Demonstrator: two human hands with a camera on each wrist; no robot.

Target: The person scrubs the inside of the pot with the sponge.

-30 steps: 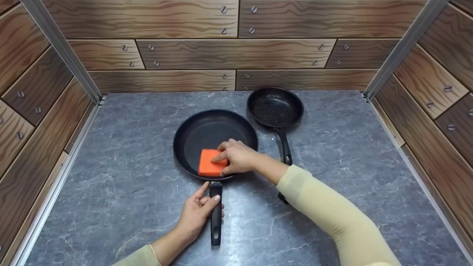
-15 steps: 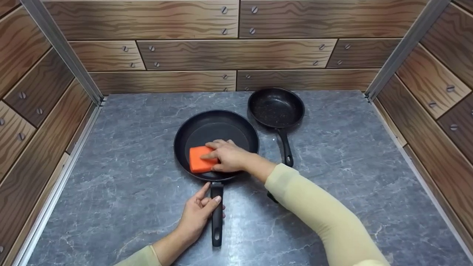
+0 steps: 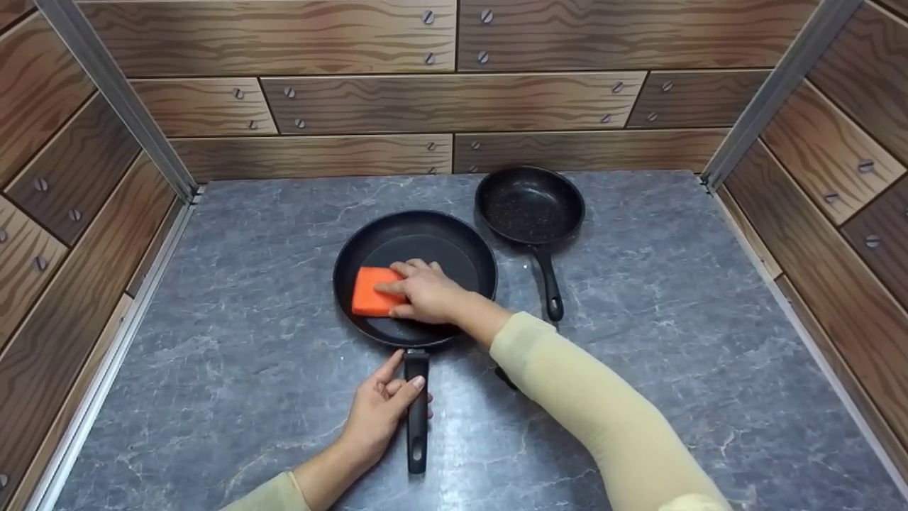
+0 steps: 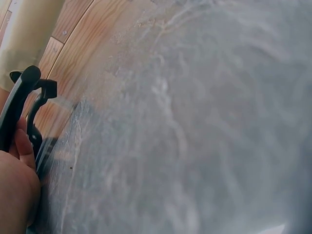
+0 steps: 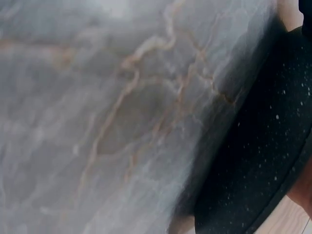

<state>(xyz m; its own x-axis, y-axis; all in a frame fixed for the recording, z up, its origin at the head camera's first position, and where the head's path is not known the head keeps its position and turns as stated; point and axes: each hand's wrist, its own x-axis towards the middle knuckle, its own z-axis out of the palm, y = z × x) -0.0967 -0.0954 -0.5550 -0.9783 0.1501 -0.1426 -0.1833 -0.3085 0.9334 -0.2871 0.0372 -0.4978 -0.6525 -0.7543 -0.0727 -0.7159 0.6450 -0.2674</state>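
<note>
A large black frying pan (image 3: 443,248) rests on the grey marbled table, its handle toward the person. My left hand (image 3: 376,411) grips that handle (image 3: 417,447) near the pan end, thumb on top; the left wrist view shows the handle (image 4: 17,107) above the curled fingers. Inside the pan, my right hand (image 3: 425,291) holds an orange sponge (image 3: 369,294) against the left part of the base, with fingers spread over its right side. In the right wrist view, the pan's speckled outer wall (image 5: 258,141) fills the right edge and hides most of the hand.
A smaller black frying pan (image 3: 530,206) stands behind and to the right, its handle (image 3: 550,287) pointing toward the person. Wood-patterned panels (image 3: 454,103) with metal corner posts (image 3: 117,99) enclose the table (image 3: 234,284) on the back and both sides.
My right hand has slid the orange sponge from the near rim leftward and away across the pan's base. The left hand stays on the handle, and the pan has hardly moved.
</note>
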